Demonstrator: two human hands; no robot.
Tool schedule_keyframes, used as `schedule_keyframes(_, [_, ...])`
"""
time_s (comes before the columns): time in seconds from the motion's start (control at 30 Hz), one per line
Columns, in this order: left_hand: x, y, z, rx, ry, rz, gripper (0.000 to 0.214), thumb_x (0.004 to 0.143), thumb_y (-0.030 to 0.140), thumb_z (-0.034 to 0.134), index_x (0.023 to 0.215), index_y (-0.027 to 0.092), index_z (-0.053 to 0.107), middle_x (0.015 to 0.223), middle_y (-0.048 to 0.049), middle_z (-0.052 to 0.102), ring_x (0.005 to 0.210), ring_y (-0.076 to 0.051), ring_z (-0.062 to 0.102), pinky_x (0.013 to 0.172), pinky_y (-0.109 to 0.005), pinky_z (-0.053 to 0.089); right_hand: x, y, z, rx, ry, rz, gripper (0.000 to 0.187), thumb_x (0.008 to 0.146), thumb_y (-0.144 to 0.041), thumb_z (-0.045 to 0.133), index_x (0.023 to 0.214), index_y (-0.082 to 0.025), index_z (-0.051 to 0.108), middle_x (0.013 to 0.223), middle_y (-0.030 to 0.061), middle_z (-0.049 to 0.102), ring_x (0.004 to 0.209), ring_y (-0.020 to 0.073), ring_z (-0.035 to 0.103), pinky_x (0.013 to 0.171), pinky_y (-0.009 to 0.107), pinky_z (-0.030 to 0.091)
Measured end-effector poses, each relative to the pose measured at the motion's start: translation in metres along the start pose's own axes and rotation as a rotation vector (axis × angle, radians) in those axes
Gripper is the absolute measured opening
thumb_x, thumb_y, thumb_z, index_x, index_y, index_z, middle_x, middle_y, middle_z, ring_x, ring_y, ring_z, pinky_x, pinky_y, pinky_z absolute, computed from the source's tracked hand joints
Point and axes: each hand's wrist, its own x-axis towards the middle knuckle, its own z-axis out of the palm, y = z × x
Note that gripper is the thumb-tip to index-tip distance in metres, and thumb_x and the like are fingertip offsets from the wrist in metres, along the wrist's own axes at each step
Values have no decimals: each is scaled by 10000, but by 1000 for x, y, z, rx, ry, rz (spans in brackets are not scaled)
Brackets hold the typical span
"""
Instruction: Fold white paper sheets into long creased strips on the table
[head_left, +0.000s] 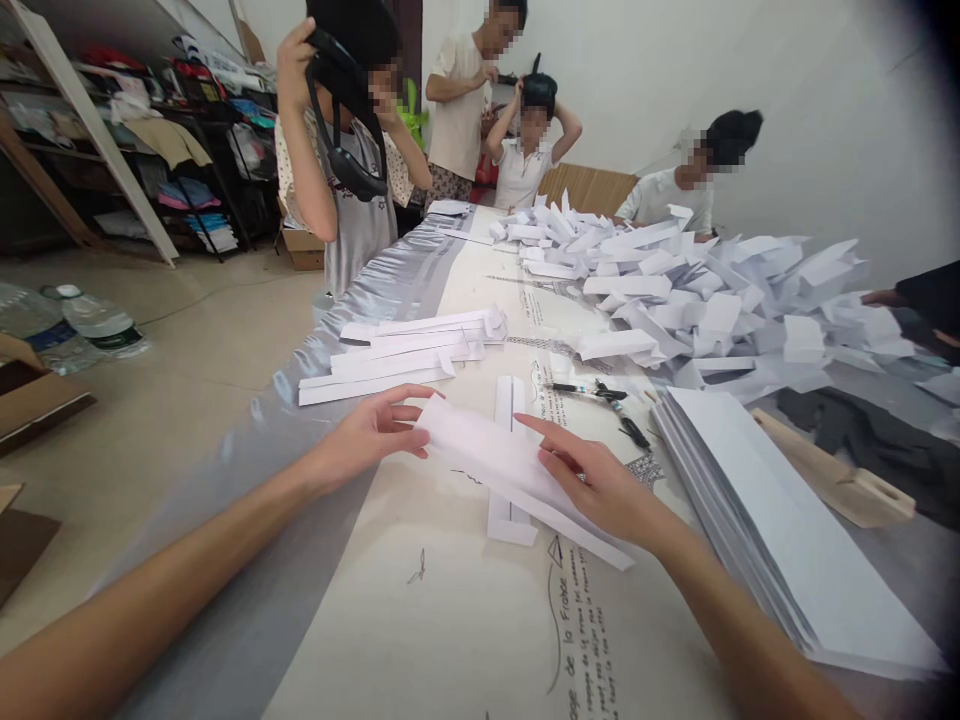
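A long folded strip of white paper [502, 455] is held slantwise over the table in front of me. My left hand [382, 432] pinches its left end between thumb and fingers. On its right part lies my right hand [589, 475], index finger stretched along the paper and the other fingers curled. Beneath it a narrow folded paper piece [510, 515] rests on the tablecloth, partly covered. Beyond my left hand several long folded paper strips [405, 345] lie in a loose stack. To the right of my right hand stands a thick stack of flat white paper [757, 500].
A large heap of folded white papers [697, 290] fills the table's far right. Pens [585, 390] and a wooden block [832, 465] lie nearer. Several people are around the table; one person [349, 190] holds up black headgear. Water bottles [97, 320] and cardboard boxes [37, 395] stand on the left floor.
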Motion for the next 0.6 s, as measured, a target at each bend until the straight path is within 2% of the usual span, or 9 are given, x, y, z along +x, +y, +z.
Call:
schedule_keyframes(0.13, [0, -2, -1, 49, -17, -10, 483, 841, 354, 772, 1284, 232, 621, 996, -56, 749, 814, -192, 699, 772, -348, 585, 1, -3, -1, -53, 2, -70, 414, 1095, -326, 369, 1456, -371, 566, 915, 28, 689, 735, 186, 624, 624, 324, 527])
schedule_keyframes(0.3, [-1, -2, -1, 110, 15, -13, 428, 855, 340, 760, 1253, 232, 641, 873, -11, 723, 749, -163, 677, 753, -308, 550, 0, -8, 0, -55, -61, -147, 409, 1103, -332, 381, 1468, -389, 554, 986, 34, 639, 670, 141, 577, 590, 288, 504])
schedule_keyframes(0.47, [-1, -3, -3, 100, 3, -1, 413, 868, 342, 761, 1259, 247, 667, 937, -31, 729, 803, -182, 694, 775, -318, 575, -1, -13, 1, -41, -91, -142, 390, 1104, -382, 404, 1465, -406, 550, 1113, 39, 625, 683, 118, 572, 653, 296, 530])
schedule_keyframes(0.53, [-1, -2, -4, 74, 0, 27, 347, 920, 378, 707, 1248, 264, 689, 1016, -43, 723, 889, -195, 694, 822, -336, 592, -2, -13, 1, -34, -86, -162, 389, 1103, -348, 401, 1451, -408, 564, 1097, 36, 619, 683, 122, 564, 643, 296, 519])
schedule_keyframes(0.6, [-2, 1, -7, 37, -65, 57, 354, 959, 400, 661, 1292, 281, 675, 1123, -60, 706, 1015, -220, 679, 891, -372, 593, -2, -12, 2, -18, -85, -173, 393, 1088, -300, 424, 1432, -406, 581, 1086, 35, 610, 666, 123, 542, 612, 292, 494])
